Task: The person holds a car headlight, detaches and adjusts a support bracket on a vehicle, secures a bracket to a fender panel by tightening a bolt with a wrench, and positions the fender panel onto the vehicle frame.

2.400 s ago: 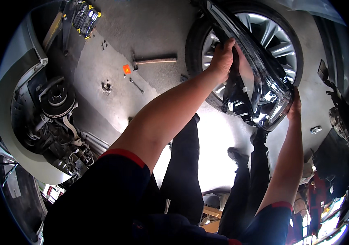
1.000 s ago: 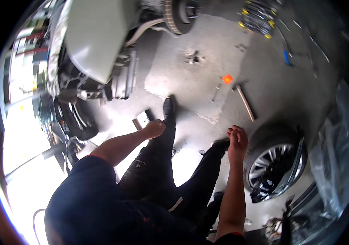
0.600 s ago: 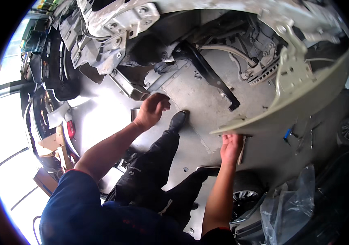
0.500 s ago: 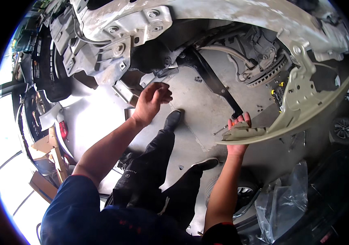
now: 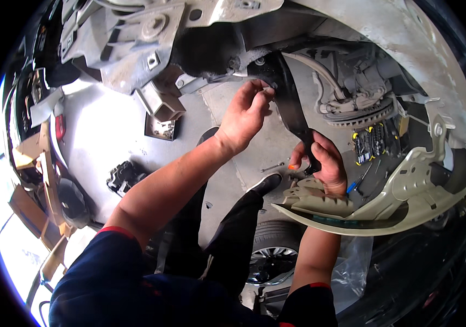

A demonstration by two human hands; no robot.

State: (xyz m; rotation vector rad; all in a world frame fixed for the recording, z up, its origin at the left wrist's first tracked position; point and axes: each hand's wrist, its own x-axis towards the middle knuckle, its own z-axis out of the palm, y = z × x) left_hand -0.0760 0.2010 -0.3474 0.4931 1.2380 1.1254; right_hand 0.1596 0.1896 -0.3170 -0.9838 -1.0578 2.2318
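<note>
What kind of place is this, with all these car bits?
It looks like a car repair workshop. A bare brake disc shows by the opened-up car body, a wheel is off on the floor, and there's a tool set too.

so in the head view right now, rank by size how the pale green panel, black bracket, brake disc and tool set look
1. pale green panel
2. black bracket
3. brake disc and tool set: too alike to rank
</note>
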